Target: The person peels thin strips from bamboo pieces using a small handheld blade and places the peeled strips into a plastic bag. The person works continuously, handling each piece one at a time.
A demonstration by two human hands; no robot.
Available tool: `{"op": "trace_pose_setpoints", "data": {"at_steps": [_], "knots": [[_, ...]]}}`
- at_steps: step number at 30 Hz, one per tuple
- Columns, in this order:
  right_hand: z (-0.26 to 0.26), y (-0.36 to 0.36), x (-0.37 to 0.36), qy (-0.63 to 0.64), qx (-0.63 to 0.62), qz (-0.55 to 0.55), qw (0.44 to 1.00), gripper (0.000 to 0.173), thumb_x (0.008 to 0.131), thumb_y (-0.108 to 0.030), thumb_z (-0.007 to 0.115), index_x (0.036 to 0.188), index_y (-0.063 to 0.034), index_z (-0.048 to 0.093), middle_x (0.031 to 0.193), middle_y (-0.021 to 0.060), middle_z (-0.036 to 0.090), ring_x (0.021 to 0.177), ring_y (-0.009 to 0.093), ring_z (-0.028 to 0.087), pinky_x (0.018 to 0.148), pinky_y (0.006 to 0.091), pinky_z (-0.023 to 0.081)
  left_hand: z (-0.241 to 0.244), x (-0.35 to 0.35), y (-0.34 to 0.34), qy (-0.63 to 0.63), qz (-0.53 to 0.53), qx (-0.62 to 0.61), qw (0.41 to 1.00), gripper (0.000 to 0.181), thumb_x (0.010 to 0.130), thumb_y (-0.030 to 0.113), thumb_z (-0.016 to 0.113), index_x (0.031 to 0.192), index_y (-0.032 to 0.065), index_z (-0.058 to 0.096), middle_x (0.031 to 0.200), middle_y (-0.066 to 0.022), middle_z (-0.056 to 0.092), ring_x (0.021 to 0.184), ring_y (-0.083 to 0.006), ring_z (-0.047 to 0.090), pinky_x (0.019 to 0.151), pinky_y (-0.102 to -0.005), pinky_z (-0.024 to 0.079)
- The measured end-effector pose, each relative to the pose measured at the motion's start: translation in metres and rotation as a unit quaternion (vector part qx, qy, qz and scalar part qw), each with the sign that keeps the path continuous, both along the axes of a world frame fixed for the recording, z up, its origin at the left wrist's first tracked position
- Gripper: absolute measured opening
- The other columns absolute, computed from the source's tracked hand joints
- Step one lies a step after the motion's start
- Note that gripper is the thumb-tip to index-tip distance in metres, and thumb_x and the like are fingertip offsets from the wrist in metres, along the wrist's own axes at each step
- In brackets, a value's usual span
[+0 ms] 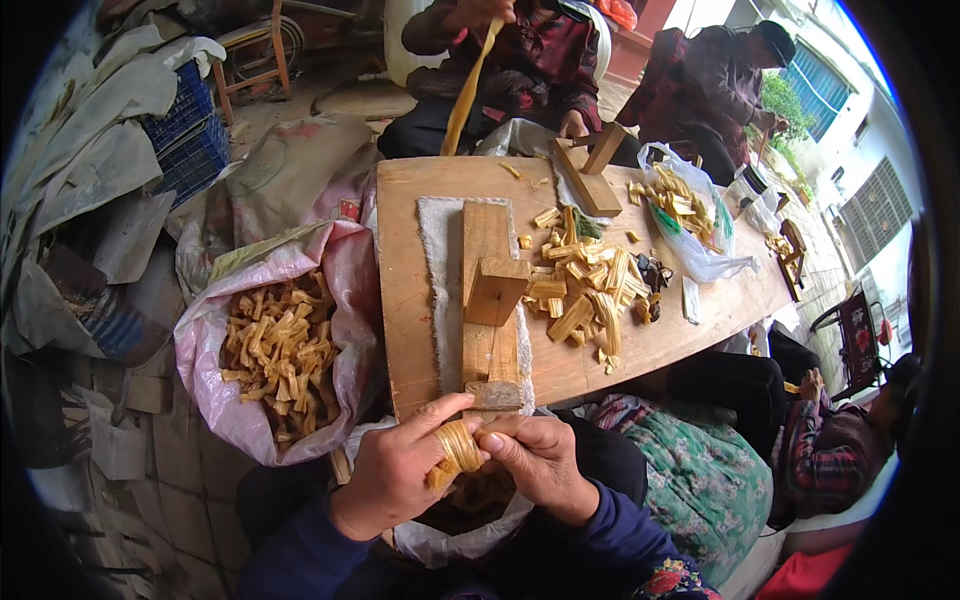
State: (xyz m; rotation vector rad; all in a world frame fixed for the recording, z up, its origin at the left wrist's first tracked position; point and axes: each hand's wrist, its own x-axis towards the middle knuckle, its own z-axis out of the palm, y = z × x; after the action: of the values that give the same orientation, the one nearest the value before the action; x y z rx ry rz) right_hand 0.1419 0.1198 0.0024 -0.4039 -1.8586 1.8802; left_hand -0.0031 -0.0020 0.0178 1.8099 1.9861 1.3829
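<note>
My left hand (401, 461) holds a yellow-brown dried strip (459, 445), which is wrapped in a band around one or more of its fingers. With thumb and forefinger my right hand (541, 463) pinches the strip's right side. Both hands are just off the near end of a wooden stand (489, 364), whose upright block (496, 292) rises from a long board on a white towel (441, 300). Below my hands an open white bag (480, 536) lies in my lap, its contents mostly covered by my hands.
On the wooden tabletop (405, 270) lie cut dried pieces (592, 281), a plastic bag of more pieces (682, 202) and a second wooden stand (589, 180). A pink sack (199, 337) of knotted pieces (289, 349) stands at left. Other people sit across and to the right.
</note>
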Motion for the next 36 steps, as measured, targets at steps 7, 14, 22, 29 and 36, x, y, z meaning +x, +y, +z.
{"op": "trace_pose_setpoints", "data": {"at_steps": [7, 14, 22, 29, 36], "knots": [[0.005, 0.002, -0.005, -0.092, 0.366, 0.036, 0.925, 0.023, 0.088, -0.023, 0.067, 0.087, -0.0001, 0.063, 0.076, 0.0172, 0.065, 0.062, 0.034, 0.064, 0.053, 0.0399, 0.051, -0.011, 0.006, -0.001, 0.085, 0.002, -0.021, 0.996, 0.008, 0.074, 0.005, 0.067, 0.073, -0.0002, 0.061, 0.122, -0.0132, 0.063, 0.063, -0.0237, 0.066, 0.057, -0.0329, 0.054], [-0.004, 0.002, -0.002, -0.14, 0.0, 0.087, 0.986, 0.033, 0.099, -0.033, 0.054, 0.083, -0.0045, 0.063, 0.059, 0.0029, 0.055, 0.047, 0.018, 0.052, 0.046, 0.0295, 0.041, -0.011, 0.002, 0.0, -0.033, -0.037, 0.078, 0.996, 0.007, 0.084, 0.001, 0.066, 0.089, -0.004, 0.067, 0.102, -0.0165, 0.068, 0.066, -0.0206, 0.067, 0.06, -0.0314, 0.055], [0.005, 0.01, 0.006, -0.148, -0.288, 0.194, 0.926, 0.049, 0.102, -0.046, 0.045, 0.079, -0.0063, 0.061, 0.052, -0.0076, 0.036, 0.045, 0.003, 0.027, 0.042, 0.022, 0.019, 0.002, -0.012, -0.012, -0.285, 0.028, 0.088, 0.954, 0.011, 0.092, 0.006, 0.063, 0.09, -0.0052, 0.064, 0.095, -0.015, 0.068, 0.058, -0.0107, 0.058, 0.053, -0.0231, 0.048], [0.005, 0.005, 0.001, -0.212, -0.323, 0.188, 0.903, 0.045, 0.099, -0.045, 0.052, 0.076, -0.008, 0.061, 0.051, -0.0084, 0.035, 0.043, 0.003, 0.026, 0.039, 0.022, 0.017, -0.01, -0.012, -0.011, -0.581, -0.136, -0.091, 0.797, 0.03, 0.082, 0.008, 0.077, 0.108, 0.0, 0.065, 0.08, -0.0037, 0.066, 0.06, -0.0073, 0.058, 0.053, -0.0199, 0.046], [0.017, 0.005, 0.007, -0.137, -0.249, 0.036, 0.958, 0.031, 0.094, -0.031, 0.066, 0.079, -0.0027, 0.067, 0.063, -0.0027, 0.058, 0.054, 0.003, 0.047, 0.047, 0.0186, 0.033, -0.017, 0.0, -0.006, -0.672, -0.015, -0.007, 0.74, 0.008, 0.086, 0.002, 0.066, 0.091, -0.0006, 0.061, 0.069, -0.0072, 0.061, 0.054, -0.0087, 0.055, 0.05, -0.0211, 0.045]]}}
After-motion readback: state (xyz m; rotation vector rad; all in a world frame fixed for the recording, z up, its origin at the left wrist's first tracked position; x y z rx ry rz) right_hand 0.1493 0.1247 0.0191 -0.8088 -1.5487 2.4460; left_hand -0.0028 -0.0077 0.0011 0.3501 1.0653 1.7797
